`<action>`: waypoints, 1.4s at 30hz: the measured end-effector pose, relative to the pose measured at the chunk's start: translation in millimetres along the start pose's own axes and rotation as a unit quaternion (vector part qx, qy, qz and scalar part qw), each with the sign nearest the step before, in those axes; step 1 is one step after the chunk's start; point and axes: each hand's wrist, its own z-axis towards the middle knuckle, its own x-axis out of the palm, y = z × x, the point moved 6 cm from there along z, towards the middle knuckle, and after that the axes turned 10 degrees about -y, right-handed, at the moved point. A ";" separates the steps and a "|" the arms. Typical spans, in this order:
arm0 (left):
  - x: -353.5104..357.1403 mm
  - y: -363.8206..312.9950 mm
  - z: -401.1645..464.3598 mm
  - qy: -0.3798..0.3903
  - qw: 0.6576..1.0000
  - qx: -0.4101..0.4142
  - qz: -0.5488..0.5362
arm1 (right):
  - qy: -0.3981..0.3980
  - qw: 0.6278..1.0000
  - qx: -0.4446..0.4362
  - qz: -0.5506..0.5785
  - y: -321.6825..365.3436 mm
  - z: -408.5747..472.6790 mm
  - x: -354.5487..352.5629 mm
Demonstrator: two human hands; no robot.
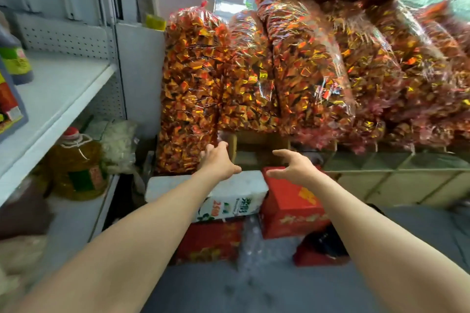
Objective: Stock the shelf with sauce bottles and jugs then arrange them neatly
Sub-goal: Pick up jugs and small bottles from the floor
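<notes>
**Both hands extended and empty; bottles on shelf at 9 o'clock**

The person's left hand (219,160) is extended forward, fingers straight and spread wide, holding nothing. It lies in front of the lower edge of the tall clear bag of red-and-gold wrapped sweets (189,89) and above the white plastic-wrapped pack with green print (244,193).

The right hand (295,164) is extended at 1 o'clock from the left hand, well apart from it, fingers loosely curved and wide, holding nothing. It hovers over the red cardboard box with gold lettering (287,201).

The white metal shelf (58,94) stands at 9 o'clock. On its upper board, at the frame's left edge, stands a dark sauce bottle with a green label (15,61); in front of it, a blue-edged package (10,109) is partly cut off. On the lower board stands a clear yellow oil jug with a red cap (76,165).

More bags of the same sweets (343,58) are stacked from 12 to 3 o'clock.
</notes>
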 end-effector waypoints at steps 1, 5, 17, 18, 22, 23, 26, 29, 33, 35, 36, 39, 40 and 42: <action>12.8 -13.5 -11.2 0.013 1.000 0.013 0.010 | -0.004 1.000 0.011 -0.001 -20.2 -12.1 -7.4; 64.3 -76.9 -59.3 0.048 0.996 0.064 0.039 | -0.031 0.998 0.045 -0.007 -103.6 -60.9 -46.2; 242.7 -310.4 -253.4 0.102 0.973 0.196 0.070 | -0.081 0.983 0.163 -0.023 -387.9 -227.6 -183.2; 256.7 -325.3 -268.1 0.104 0.971 0.201 0.071 | -0.083 0.981 0.172 -0.026 -408.2 -239.8 -192.9; 310.0 -371.1 -317.9 0.119 0.964 0.229 0.065 | -0.083 0.974 0.208 -0.030 -484.0 -284.3 -214.6; 321.8 -378.3 -327.7 0.123 0.963 0.233 0.063 | -0.079 0.973 0.216 -0.025 -500.8 -292.2 -216.6; 354.5 -397.2 -348.3 0.137 0.957 0.243 0.076 | -0.081 0.970 0.231 -0.005 -543.6 -306.7 -222.2; 386.6 -418.1 -353.5 0.142 0.951 0.254 0.100 | -0.091 0.965 0.245 0.026 -580.4 -311.3 -222.8; 445.2 -448.8 -354.2 0.168 0.942 0.267 0.117 | -0.078 0.959 0.269 0.037 -634.3 -308.9 -215.9; 482.6 -463.0 -354.8 0.189 0.937 0.268 0.123 | -0.072 0.955 0.284 0.037 -666.6 -304.1 -212.4; 503.9 -469.7 -353.9 0.201 0.934 0.267 0.124 | -0.068 0.953 0.294 0.037 -684.1 -301.4 -210.7; 568.6 -489.4 -351.4 0.237 0.927 0.261 0.126 | -0.052 0.942 0.329 0.047 -739.1 -292.5 -202.1; 591.0 -495.6 -349.7 0.249 0.924 0.259 0.129 | -0.046 0.937 0.341 0.054 -757.7 -289.0 -198.8; 631.0 -505.6 -347.3 0.272 0.918 0.250 0.141 | -0.030 0.929 0.364 0.059 -794.2 -281.5 -191.5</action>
